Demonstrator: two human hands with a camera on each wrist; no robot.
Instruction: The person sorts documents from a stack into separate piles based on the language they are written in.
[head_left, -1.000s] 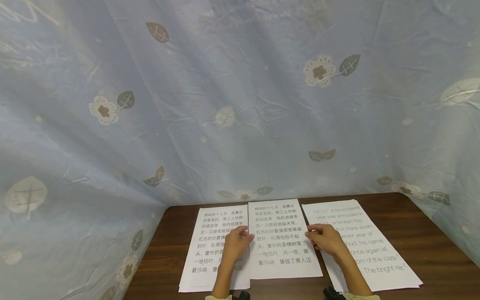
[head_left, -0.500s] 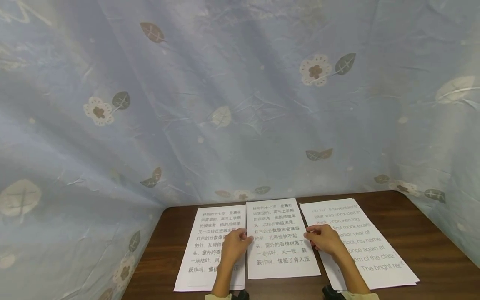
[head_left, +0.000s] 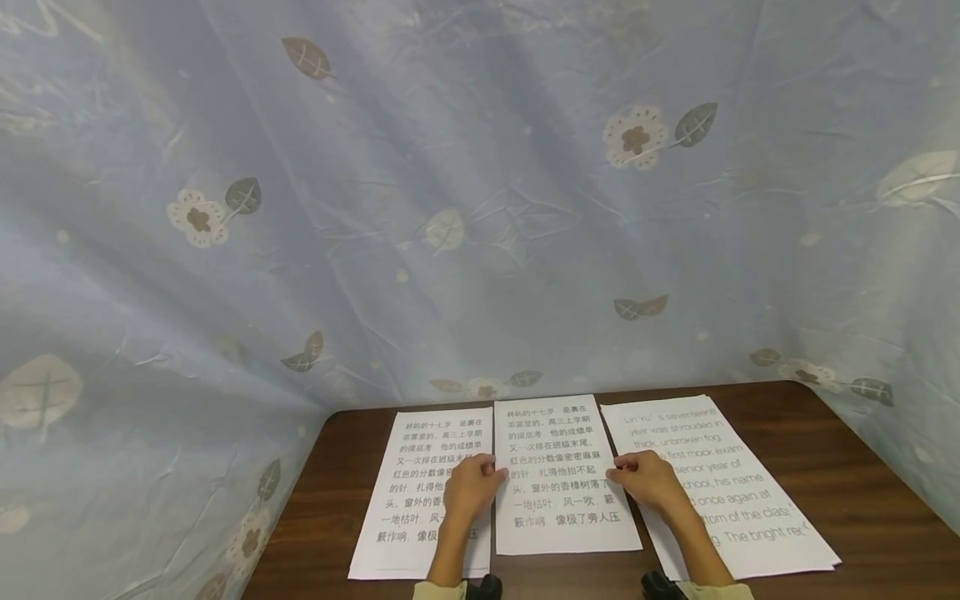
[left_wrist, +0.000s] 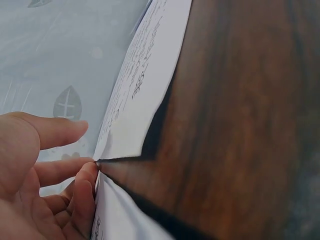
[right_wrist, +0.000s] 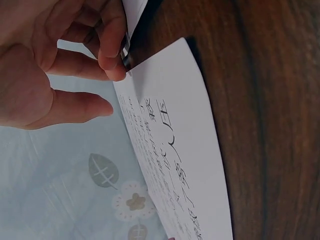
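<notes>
The middle stack of printed paper (head_left: 555, 533) lies between my hands on a brown table. My left hand (head_left: 471, 487) touches its left edge with the fingertips, above the left paper stack (head_left: 382, 550). At the right edge my right hand (head_left: 648, 479) touches the paper likewise, over the right paper stack (head_left: 780, 542). In the left wrist view, the left thumb (left_wrist: 65, 131) stands apart from the bent fingers, which meet the paper edge. The right wrist view shows the right thumb (right_wrist: 82, 106) also held away, with fingertips at the paper (right_wrist: 175, 120). Neither hand pinches a sheet.
Behind the dark wooden table (head_left: 315, 508) hangs a pale blue curtain (head_left: 480, 317) with leaf and flower prints. It also runs along the left and right sides. The right stack bears English text and lies slanted; the other two bear Chinese text.
A slim gap now shows between the left and middle stacks at their lower ends, the left stack having shifted slightly left. Both hands stay at the middle stack's edges; the head view moved a little.
</notes>
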